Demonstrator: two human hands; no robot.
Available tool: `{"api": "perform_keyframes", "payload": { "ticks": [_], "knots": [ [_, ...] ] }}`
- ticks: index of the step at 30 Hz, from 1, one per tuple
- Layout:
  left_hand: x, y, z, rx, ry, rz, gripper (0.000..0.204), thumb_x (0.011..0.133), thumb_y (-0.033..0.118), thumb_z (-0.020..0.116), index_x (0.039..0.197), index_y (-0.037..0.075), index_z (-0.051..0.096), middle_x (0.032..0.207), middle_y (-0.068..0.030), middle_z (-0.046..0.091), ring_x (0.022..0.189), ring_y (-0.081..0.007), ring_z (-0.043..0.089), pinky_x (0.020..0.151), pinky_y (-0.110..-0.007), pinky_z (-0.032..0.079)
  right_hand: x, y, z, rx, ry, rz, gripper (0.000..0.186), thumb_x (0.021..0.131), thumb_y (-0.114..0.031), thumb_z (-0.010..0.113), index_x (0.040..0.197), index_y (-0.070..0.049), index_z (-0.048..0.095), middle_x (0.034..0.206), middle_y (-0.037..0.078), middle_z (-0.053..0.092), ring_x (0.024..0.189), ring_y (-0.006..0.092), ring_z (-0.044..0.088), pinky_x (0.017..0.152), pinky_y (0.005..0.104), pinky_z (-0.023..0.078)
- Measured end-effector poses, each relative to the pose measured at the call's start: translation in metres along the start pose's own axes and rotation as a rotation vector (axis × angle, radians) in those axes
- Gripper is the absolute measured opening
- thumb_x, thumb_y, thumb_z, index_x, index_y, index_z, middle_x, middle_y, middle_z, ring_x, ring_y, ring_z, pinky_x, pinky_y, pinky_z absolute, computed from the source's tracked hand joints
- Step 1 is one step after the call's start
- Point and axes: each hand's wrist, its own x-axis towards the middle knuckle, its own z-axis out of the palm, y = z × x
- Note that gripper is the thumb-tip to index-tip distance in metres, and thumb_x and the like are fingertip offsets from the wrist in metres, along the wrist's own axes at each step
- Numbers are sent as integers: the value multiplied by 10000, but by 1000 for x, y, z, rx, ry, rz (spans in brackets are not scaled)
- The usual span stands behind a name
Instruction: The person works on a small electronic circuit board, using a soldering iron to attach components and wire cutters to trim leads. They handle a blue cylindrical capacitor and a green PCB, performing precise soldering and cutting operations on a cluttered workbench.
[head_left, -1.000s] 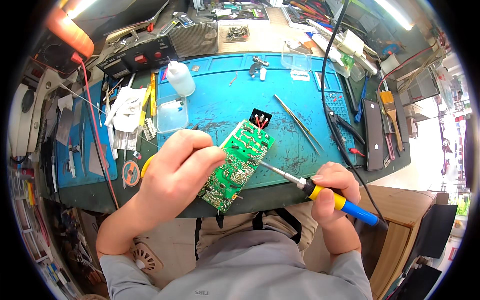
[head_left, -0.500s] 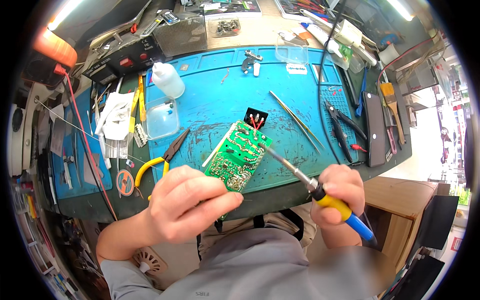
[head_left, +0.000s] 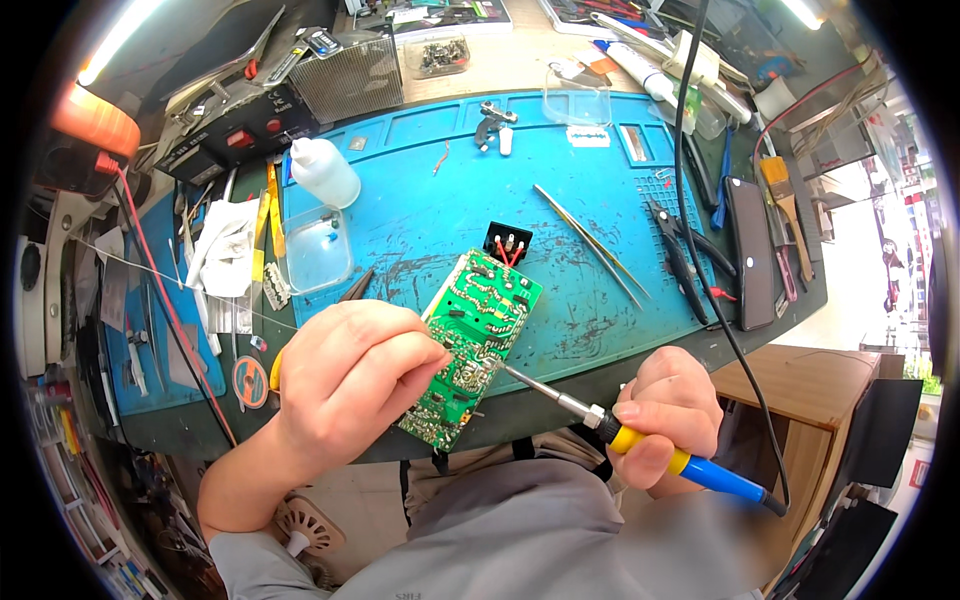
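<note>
Brightly lit view; strong fisheye bending.
Light is given by a tube lamp at upper left and a second tube lamp at upper right, both burnt out to white. The pale floor at right is overexposed. The worktop is evenly lit; small glints are seen on the circuit board. The hands are sharply rendered; the right sleeve is smeared by blur. Edges are bowed toward a black rim.
</note>
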Motion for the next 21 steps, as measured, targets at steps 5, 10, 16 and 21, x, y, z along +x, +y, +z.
{"api": "perform_keyframes", "payload": {
  "ticks": [5,10,16,21],
  "knots": [
    [-1,0,-1,6,-18,-21,279,729,-16,879,945,34,708,938,-74,717,766,-223,693,614,-335,541,2,-1,0,-24,-23,9,330,1107,-367,538,1000,-69,633,719,5,536,509,120,461,478,287,344],
    [-1,-1,1,-10,-20,-11,272,736,-18,875,948,31,711,941,-74,719,770,-221,696,621,-331,548,2,-1,1,-34,-39,-10,333,1106,-374,543,1023,-69,648,733,4,554,517,124,471,476,291,350],
    [-1,-1,2,-15,-30,-12,273,729,-10,876,942,20,709,932,-80,711,780,-229,700,621,-341,553,4,6,9,11,66,-76,218,992,-226,690,963,-16,738,646,-18,579,469,119,446,432,272,320],
    [0,-1,2,-16,-38,-6,272,726,-5,875,939,17,707,926,-81,706,788,-237,704,625,-348,558,6,5,10,12,41,-74,208,986,-205,694,956,-5,740,649,-18,575,473,116,455,431,269,320]
  ]
}}
